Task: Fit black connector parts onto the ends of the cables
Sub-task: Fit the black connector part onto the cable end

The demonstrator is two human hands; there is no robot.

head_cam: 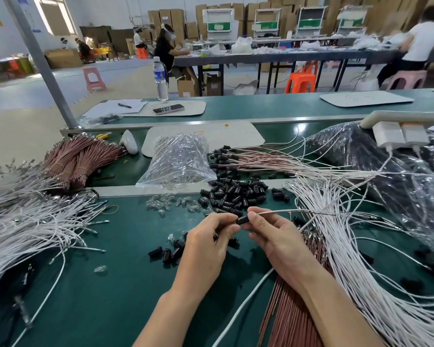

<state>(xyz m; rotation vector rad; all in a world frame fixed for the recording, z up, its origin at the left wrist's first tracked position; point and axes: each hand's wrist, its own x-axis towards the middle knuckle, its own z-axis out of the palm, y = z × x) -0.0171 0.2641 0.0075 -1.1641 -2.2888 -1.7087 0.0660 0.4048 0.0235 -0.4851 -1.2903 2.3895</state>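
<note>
Pinching a black connector part [242, 219] between its thumb and curled fingertips, the left hand [206, 244] met the right hand [273, 236] just above the middle of the green table [110, 284]. The right hand's thumb and forefinger were clamped on the end of a thin cable [293, 211], right where it reached the part, and the cable ran off to the right over a spread of white cables [356, 251]. Whether its tip sat fully inside the part could not be told. Just behind the hands lay a pile of black connectors [232, 194], with a few loose black pieces [167, 254] on the table near the left hand and small clear parts [161, 204] scattered to the left of the pile. Beyond the pile, capped cables [226, 156] with black parts on their ends lay side by side, next to a clear plastic bag [178, 159]. A second fan of white wires [23, 221] covered the left of the table, with tied copper-coloured bundles [78, 156] behind it. Loose copper-coloured strands [286, 321] lay under the right forearm. A water bottle [160, 78] and a phone [168, 108] stood on the farther bench.
</note>
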